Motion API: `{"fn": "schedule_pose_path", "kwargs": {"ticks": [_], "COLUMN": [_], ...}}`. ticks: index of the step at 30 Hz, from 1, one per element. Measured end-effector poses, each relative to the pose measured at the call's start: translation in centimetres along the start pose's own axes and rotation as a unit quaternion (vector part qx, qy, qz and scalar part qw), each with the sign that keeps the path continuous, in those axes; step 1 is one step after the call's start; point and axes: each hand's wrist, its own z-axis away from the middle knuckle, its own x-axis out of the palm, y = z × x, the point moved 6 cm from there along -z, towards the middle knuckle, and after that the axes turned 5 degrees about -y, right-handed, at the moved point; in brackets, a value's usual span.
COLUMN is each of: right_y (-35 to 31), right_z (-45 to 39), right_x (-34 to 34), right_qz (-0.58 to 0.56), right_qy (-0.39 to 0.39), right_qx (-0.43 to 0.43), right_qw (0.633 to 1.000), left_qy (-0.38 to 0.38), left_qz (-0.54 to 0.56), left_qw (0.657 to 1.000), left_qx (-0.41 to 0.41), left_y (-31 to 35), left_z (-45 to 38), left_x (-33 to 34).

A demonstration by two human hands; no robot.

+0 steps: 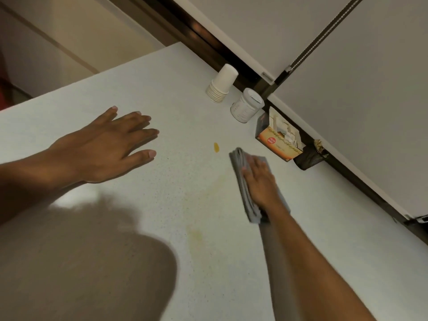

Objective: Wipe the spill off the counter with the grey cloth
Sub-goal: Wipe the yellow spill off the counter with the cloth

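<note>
While the right hand (259, 179) presses flat on the grey cloth (243, 181) beside the spill (216, 147), the left hand (108, 144) hovers spread over open counter (162, 89).

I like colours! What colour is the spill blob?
Yellow-orange spill, clearest in the head view.

One head-worn wide-angle view looks steeply down and forward from close above the table (162, 93), tilted, with the wall cupboards (347, 93) running diagonally across the upper right.
</note>
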Motion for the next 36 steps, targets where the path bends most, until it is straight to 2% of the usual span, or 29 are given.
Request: {"fn": "schedule_pose_path", "kwargs": {"ticks": [3, 7, 11, 15, 18, 24, 27, 31, 36], "right_y": [-1.8, -7.5, -11.8, -11.5, -9.7, -9.0, -10.0, -12.2, -14.6], "right_z": [-6.3, -6.9, 0.4, 11.5, 11.9, -3.5, -7.6, -3.2, 11.0], "right_x": [-0.3, 1.4, 3.3, 4.6, 4.4, 1.5, 1.5, 3.0, 5.5], "right_qz": [0.002, 0.005, -0.002, -0.002, -0.015, -0.001, 0.012, 0.022, 0.009], "right_qy": [-0.007, -0.047, -0.088, -0.082, -0.088, -0.024, -0.025, -0.049, -0.054], "right_qx": [0.000, -0.097, -0.207, -0.284, -0.256, -0.110, -0.091, -0.139, -0.216], "right_qw": [1.000, 0.994, 0.974, 0.955, 0.963, 0.994, 0.996, 0.989, 0.975], "left_qy": [-0.005, -0.005, -0.002, 0.008, 0.007, -0.003, -0.005, -0.007, 0.002], "left_qz": [0.005, 0.002, 0.005, 0.006, -0.001, -0.008, -0.005, -0.005, 0.007], "left_qw": [1.000, 1.000, 1.000, 1.000, 1.000, 1.000, 1.000, 1.000, 1.000], "left_qx": [-0.001, 0.004, 0.000, -0.003, -0.011, -0.005, -0.013, -0.011, -0.018], "left_y": [0.1, 0.1, 0.2, 0.7, 0.6, 0.2, 0.2, 0.8, 1.3], "left_z": [0.0, 0.0, 0.1, 0.4, 0.5, 0.2, 0.2, 0.5, 0.7], "left_x": [0.0, -0.3, -0.5, -1.0, -1.2, -0.7, -0.7, -1.2, -2.0]}}
